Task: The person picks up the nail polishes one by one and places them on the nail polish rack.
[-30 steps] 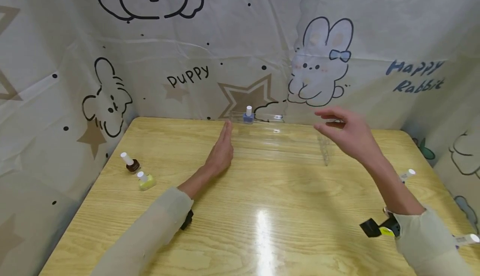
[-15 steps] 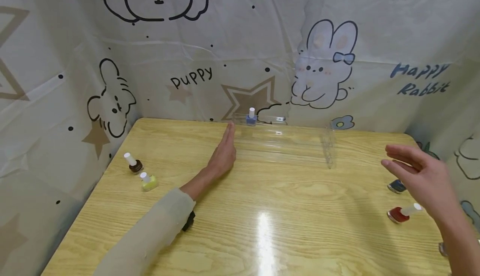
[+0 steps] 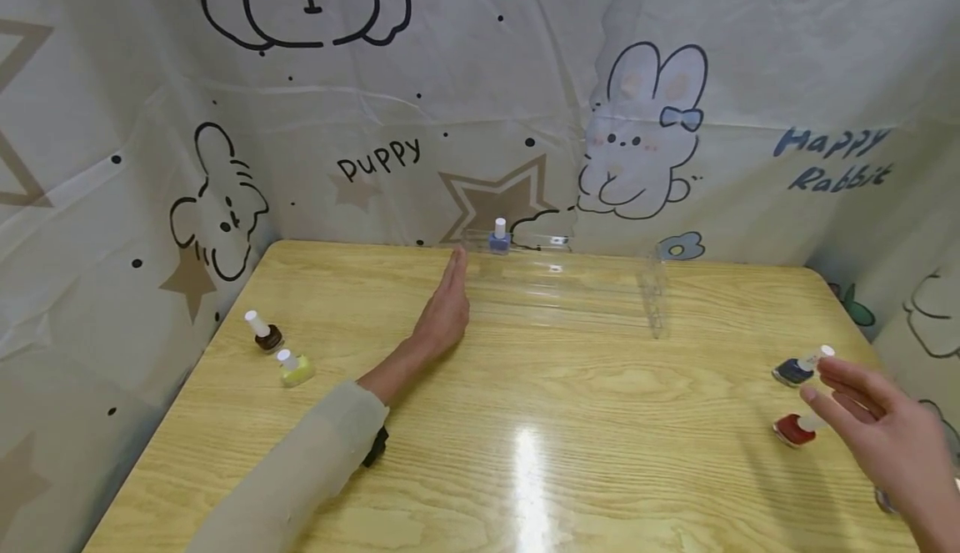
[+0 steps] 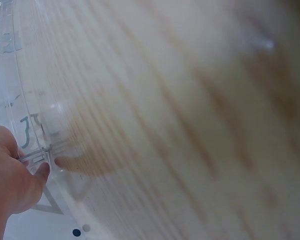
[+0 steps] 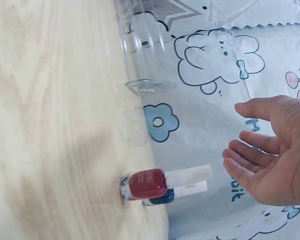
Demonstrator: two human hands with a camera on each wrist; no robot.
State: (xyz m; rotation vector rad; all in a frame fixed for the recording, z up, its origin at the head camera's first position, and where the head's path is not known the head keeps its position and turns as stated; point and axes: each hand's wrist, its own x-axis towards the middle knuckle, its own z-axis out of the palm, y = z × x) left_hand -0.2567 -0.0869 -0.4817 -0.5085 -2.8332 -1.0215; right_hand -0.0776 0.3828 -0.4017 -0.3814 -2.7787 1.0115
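Note:
A clear stepped display rack [image 3: 555, 290] stands at the back of the wooden table, with a blue nail polish bottle [image 3: 499, 241] on its top tier near the left end. My left hand [image 3: 444, 309] holds the rack's left side. In the left wrist view, the panel's edge runs between thumb and fingers of that hand [image 4: 15, 172]. At the right, my right hand [image 3: 885, 432] hovers with relaxed, parted fingers and nothing in them. Close by it lie a red nail polish bottle [image 3: 795, 429] and a dark blue one [image 3: 795, 371], both white-capped. The right wrist view shows the red bottle [image 5: 147, 184] overlapping the blue.
A dark brown nail polish bottle [image 3: 267, 336] and a yellow one [image 3: 297, 369] rest at the table's left. Another bottle [image 3: 885, 500] is partly hidden by the right forearm. A printed cloth [image 3: 480, 77] hangs behind the table and along both sides.
My right hand has moved from beside the rack's right end to the right and toward me, reaching the red and dark blue bottles. The left hand has stayed at the rack.

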